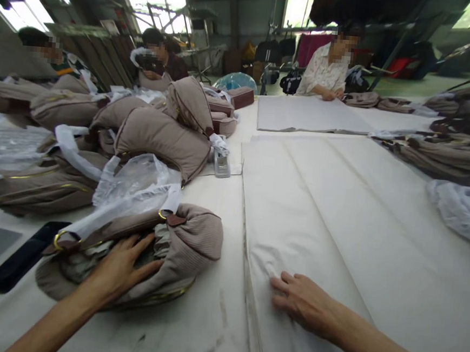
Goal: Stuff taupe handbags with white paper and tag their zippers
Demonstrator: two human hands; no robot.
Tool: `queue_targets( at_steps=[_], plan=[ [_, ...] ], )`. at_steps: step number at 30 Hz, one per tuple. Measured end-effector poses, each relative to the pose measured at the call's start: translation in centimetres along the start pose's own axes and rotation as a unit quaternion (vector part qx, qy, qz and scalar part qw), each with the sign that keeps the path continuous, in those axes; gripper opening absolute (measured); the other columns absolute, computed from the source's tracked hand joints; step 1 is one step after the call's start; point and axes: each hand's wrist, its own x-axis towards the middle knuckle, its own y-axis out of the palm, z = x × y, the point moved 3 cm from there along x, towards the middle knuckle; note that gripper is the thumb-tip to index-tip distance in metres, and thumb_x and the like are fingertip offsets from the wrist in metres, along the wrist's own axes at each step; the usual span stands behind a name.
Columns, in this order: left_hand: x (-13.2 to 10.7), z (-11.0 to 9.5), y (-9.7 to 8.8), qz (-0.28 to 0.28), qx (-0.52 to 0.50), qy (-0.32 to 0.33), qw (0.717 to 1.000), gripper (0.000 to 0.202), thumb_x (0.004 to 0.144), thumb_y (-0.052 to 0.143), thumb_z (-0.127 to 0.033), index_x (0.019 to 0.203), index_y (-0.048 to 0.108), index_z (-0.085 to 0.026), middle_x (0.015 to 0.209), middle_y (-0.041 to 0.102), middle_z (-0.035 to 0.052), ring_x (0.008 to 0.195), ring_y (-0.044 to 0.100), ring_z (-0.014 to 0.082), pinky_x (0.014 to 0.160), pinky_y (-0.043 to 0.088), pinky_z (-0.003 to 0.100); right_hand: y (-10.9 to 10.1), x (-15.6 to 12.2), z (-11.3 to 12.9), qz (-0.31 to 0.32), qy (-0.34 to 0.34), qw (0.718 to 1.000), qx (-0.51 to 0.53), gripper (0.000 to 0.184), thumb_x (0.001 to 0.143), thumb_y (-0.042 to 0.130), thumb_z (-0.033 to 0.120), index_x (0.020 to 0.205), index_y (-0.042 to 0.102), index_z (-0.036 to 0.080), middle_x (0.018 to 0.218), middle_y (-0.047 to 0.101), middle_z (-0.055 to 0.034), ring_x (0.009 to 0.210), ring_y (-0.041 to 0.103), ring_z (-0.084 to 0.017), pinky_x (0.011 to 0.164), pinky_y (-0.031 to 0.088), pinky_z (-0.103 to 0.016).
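A taupe handbag (197,243) with gold rings and a white-wrapped strap lies with its mouth open on the table. Into that mouth reaches my left hand (120,264), fingers spread against the grey lining, holding nothing that I can see. To the right, a stack of large white paper sheets (338,206) lies flat. My right hand (302,300) has its fingers curled on the near left part of the top sheet, which puckers at the fingertips.
Several taupe bags (165,138) are heaped at the left, with clear plastic wrapping (137,182) among them. A dark flat phone-like slab (25,257) lies at the left. A clear tape dispenser (222,164) stands mid-table. Across it, a person (327,69) handles another paper stack (305,114).
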Motion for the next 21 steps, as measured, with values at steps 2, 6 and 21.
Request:
queue_targets(
  at_steps=[2,6,21],
  plan=[
    [-0.8,-0.1,-2.0,-0.053,-0.024,-0.003,0.998,0.056,0.082,0.047,-0.053,0.123,0.057,-0.015,0.124,0.057,0.016,0.114,0.054,0.0333,0.097,0.043,0.045,0.7,-0.7,-0.8,0.0,0.02,0.999,0.033,0.011,0.082,0.052,0.011,0.076,0.053,0.02,0.086,0.058,-0.0027,0.075,0.05,-0.019,0.062,0.04,-0.03],
    [-5.1,-4.1,-5.2,-0.288,-0.067,0.054,0.954,0.032,0.087,0.052,-0.033,0.113,0.056,-0.016,0.112,0.06,0.011,0.104,0.057,0.0243,0.1,0.04,0.04,2.0,-2.3,-2.3,-0.025,0.062,0.993,0.103,0.013,0.078,0.049,0.007,0.074,0.051,0.019,0.087,0.058,-0.0031,0.078,0.05,-0.017,0.07,0.043,-0.03],
    [-6.9,-40.5,14.4,0.022,-0.408,0.209,0.889,0.066,0.081,0.052,-0.023,0.141,0.031,-0.008,0.125,0.054,0.0219,0.111,0.05,0.0359,0.097,0.038,0.055,0.0,-0.2,-1.9,-0.039,0.291,0.935,0.2,0.026,0.086,0.044,0.036,0.101,0.05,0.017,0.091,0.061,-0.0069,0.082,0.061,-0.021,0.073,0.047,-0.033]
  ],
)
